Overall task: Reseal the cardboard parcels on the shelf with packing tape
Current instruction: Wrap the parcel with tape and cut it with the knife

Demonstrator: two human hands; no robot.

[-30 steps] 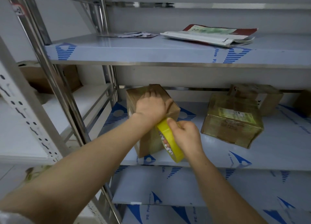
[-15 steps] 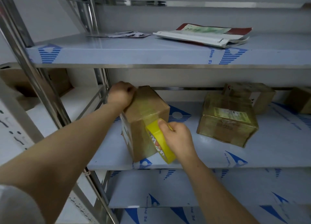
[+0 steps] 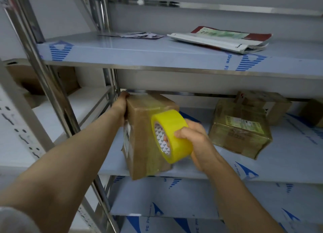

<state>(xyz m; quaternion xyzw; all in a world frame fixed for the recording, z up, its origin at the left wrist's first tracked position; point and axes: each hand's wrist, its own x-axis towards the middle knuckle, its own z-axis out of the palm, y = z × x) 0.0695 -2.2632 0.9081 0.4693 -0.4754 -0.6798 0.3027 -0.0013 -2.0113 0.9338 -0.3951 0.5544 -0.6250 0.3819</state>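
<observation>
The middle shelf point(image 3: 288, 164) carries the parcels. At its left end stands the box point(image 3: 139, 145), on end with its long axis roughly vertical. It is turned so that one vertical edge faces the viewer, and its lower near corner juts past the shelf's front lip. Glossy tape lies across its top and down its right face.

The left arm reaches straight forward along the box's left side. The left hand point(image 3: 122, 102) lies against the far upper left corner. What shows of it hooks over the top edge, holding the box, and the rest of the fingers are hidden behind the cardboard.

A second parcel point(image 3: 239, 133), wrapped in yellowish tape with a label on top, lies well to the right. A third point(image 3: 272, 107) sits just behind it.

The right forearm comes up from the lower right with the wrist bent left. The right hand point(image 3: 195, 141) grips the tape roll point(image 3: 173, 126), with the thumb curled over the yellow outer band and fingers point(image 3: 166, 138) tucked through the core. The roll stands on edge against the box's right face, and its open core faces left and toward the viewer.

On the upper shelf point(image 3: 139, 49) lie flat mailer bags point(image 3: 218, 38).
</observation>
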